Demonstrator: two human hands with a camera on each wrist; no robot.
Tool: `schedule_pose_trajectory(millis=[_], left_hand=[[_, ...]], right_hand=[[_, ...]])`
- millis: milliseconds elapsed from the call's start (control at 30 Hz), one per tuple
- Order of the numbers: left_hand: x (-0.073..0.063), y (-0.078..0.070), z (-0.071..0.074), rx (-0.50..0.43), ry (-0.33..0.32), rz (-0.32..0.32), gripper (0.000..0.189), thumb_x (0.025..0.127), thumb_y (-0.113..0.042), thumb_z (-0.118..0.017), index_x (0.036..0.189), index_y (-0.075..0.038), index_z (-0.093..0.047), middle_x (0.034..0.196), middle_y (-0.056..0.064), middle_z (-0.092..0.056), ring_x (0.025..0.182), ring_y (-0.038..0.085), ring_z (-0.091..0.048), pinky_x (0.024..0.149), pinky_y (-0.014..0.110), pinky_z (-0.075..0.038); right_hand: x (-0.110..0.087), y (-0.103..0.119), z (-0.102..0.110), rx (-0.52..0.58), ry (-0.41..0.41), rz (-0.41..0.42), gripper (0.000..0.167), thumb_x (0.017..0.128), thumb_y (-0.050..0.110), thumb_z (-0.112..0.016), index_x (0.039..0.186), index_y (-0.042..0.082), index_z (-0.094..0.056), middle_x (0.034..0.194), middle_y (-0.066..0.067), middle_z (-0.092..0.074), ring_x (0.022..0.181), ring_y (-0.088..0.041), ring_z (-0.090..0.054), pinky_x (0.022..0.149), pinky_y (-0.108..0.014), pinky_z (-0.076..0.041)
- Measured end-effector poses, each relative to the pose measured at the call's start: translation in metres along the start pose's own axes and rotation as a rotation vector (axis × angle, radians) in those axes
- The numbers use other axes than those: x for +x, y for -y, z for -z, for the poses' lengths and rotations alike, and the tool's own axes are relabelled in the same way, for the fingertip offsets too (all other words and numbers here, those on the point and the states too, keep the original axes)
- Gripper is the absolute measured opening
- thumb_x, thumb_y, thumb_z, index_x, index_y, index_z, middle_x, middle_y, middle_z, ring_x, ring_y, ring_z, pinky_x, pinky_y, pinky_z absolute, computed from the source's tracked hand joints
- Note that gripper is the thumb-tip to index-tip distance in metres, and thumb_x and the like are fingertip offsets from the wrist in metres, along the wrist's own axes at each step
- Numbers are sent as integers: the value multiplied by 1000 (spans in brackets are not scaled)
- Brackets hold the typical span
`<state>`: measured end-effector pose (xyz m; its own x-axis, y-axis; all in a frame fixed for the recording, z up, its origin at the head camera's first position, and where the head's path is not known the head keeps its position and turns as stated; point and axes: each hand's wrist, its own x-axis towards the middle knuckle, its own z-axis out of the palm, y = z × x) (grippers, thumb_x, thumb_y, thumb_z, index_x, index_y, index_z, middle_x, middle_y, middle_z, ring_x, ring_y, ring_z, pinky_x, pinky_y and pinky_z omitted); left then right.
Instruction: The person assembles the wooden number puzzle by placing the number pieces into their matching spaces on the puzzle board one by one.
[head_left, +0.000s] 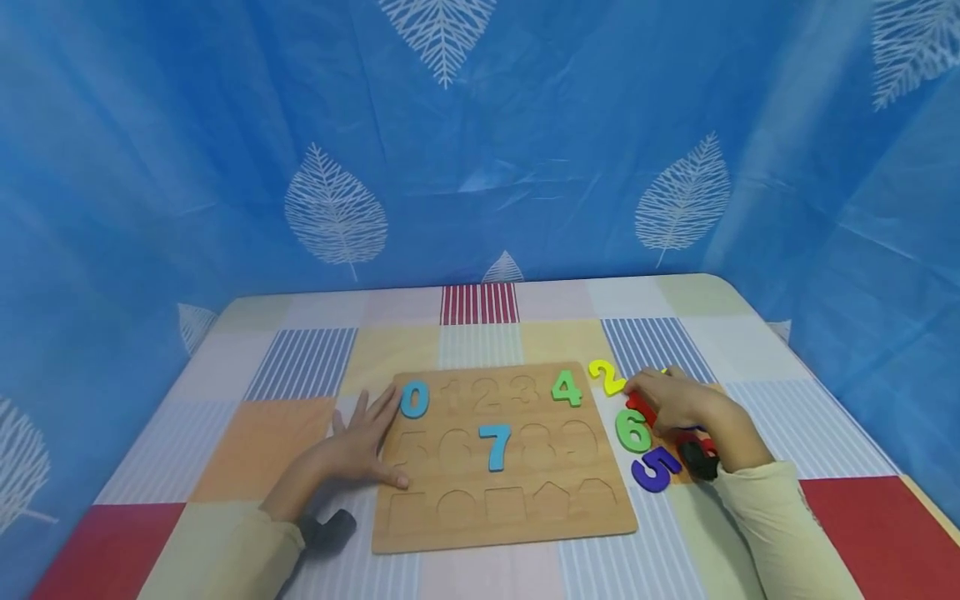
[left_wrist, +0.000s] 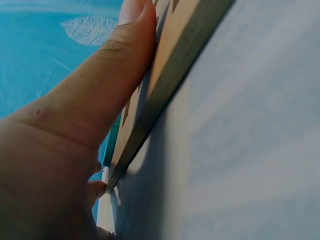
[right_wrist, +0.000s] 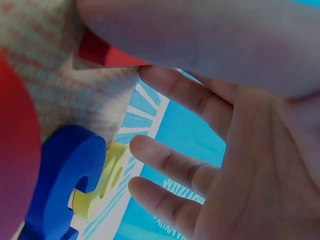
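Note:
My left hand [head_left: 358, 446] lies spread over the left edge of the wooden number board [head_left: 457, 533], thumb and fingertips touching it. In the left wrist view the thumb [left_wrist: 115, 65] rests along the board's edge. On the board are a blue 0 [head_left: 406, 400], a green 4 [head_left: 566, 388] and a blue 7 [head_left: 495, 446]. Right of the board, my right hand [head_left: 678, 404] pinches a red piece [right_wrist: 117, 57] between thumb and index finger, low over the cloth. Its other fingers [right_wrist: 170, 160] are extended. The hand hides part of the red piece, so its shape is unclear.
A yellow 2 [head_left: 606, 377], a green 6 [head_left: 632, 431] and a purple 5 [head_left: 656, 469] lie beside the board's right edge. More red, blue [right_wrist: 65, 175] and yellow pieces [right_wrist: 102, 185] lie under and behind the right hand. A blue leaf-patterned curtain [head_left: 480, 167] hangs behind the table.

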<state>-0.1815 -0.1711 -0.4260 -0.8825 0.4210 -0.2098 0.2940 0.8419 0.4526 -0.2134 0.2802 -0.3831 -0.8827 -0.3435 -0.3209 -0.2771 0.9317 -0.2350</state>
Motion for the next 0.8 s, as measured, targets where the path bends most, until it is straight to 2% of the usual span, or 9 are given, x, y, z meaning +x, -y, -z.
schedule_pose_trajectory(millis=[100, 267, 500, 633, 800], left_hand=[[1, 1, 0, 1, -5, -1, 129, 56, -61, -75, 147, -5, -4, 153, 19, 2, 133, 52, 12, 92, 76, 11], [2, 4, -2, 2, 5, -5, 128, 57, -63, -74, 147, -6, -2, 153, 18, 4, 133, 51, 15, 92, 75, 12], [4, 1, 2, 8, -7, -1, 128, 57, -61, -74, 147, -7, -1, 153, 18, 4, 133, 50, 15, 92, 75, 13], [4, 0, 1, 14, 12, 11, 128, 57, -63, -74, 147, -8, -1, 153, 16, 5, 134, 49, 15, 93, 75, 13], [4, 2, -1, 6, 6, 18, 128, 56, -62, -74, 147, -7, -3, 153, 16, 4, 134, 50, 14, 93, 75, 13]], right_hand=[[1, -1, 0, -11, -13, 7, 59, 63, 5, -75, 117, 12, -53, 122, -14, -50, 104, -41, -40, 72, -51, -47], [2, -3, 1, 4, -9, 9, 58, 62, 10, -77, 116, 11, -54, 119, -15, -52, 103, -41, -40, 72, -52, -47], [-1, -6, 11, 81, -20, -24, 61, 62, 15, -78, 117, 9, -52, 117, -18, -49, 101, -40, -37, 72, -53, -47], [1, 1, 11, 88, -62, -11, 60, 66, 21, -78, 118, 7, -52, 115, -17, -51, 100, -37, -39, 74, -52, -47], [12, 20, 11, 85, -145, 67, 60, 70, 26, -77, 119, 3, -52, 116, -18, -53, 101, -36, -42, 82, -54, -43]])
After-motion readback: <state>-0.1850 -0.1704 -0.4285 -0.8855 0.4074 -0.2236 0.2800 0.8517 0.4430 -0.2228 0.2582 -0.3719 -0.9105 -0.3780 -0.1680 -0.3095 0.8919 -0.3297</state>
